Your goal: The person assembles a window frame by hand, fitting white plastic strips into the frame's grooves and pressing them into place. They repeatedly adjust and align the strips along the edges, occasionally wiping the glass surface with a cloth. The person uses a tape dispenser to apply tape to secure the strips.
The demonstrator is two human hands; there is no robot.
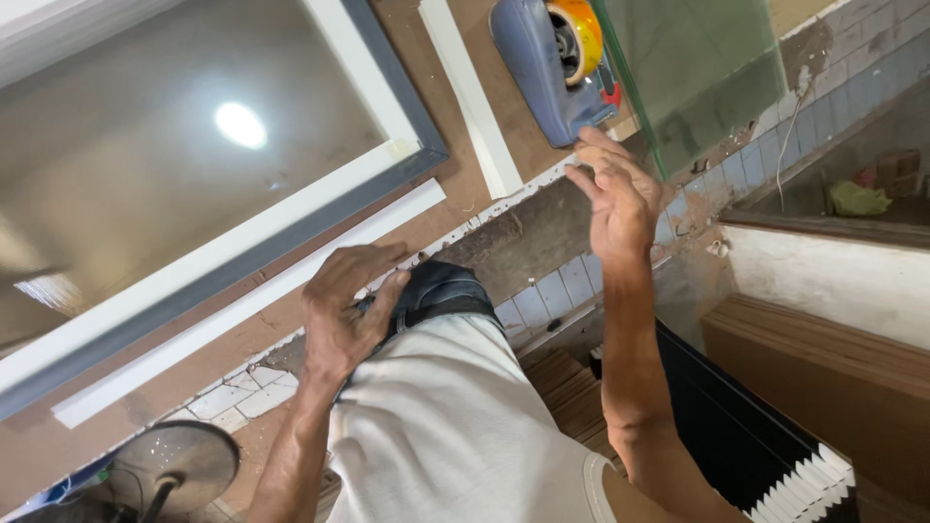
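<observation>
Right hand (620, 199), fingers spread and holding nothing, hovered at the bench (455, 184) edge just below the tape dispenser (547, 68), whose long axis ran away from it. Left hand (349, 310) lay flat on dark cloth, farther off.

The tape dispenser (554, 68) is cut off by the top edge, and its right side is covered by the glass pane (707, 68), which is also cut at the top. The framed mirror (194, 145) is cropped at the top and left. The left hand (347, 315) has its fingertips hidden against dark trousers (441, 291). The fan base (165, 475) is cut at the bottom. Small debris by the right hand (615, 199) cannot be identified.
</observation>
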